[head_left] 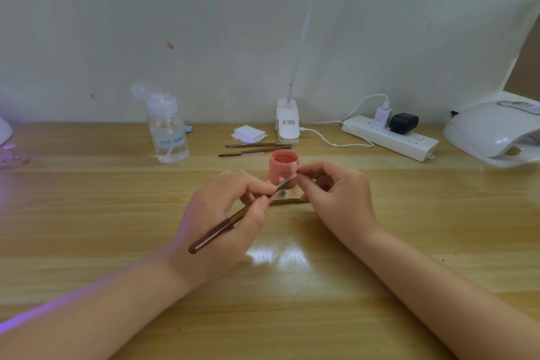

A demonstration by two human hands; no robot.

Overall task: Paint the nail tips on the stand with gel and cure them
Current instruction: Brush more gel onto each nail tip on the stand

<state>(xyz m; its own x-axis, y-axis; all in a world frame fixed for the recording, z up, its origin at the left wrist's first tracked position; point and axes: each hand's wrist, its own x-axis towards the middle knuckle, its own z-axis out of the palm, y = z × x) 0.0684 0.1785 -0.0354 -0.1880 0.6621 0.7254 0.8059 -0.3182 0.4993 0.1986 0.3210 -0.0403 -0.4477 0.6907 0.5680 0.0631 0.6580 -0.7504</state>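
at mid-bench, left hand (230, 207) grips a brush (233, 221) angled up-right, bristles meeting the nail tip (294, 168) pinched by right hand (336, 196), before the gel pot (283, 166).

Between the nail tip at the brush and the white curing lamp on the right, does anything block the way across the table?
Nothing visible does. The nail tip sits pinched in the right hand beside the pink gel jar; the table toward the curing lamp is bare wood. The power strip lies farther back.
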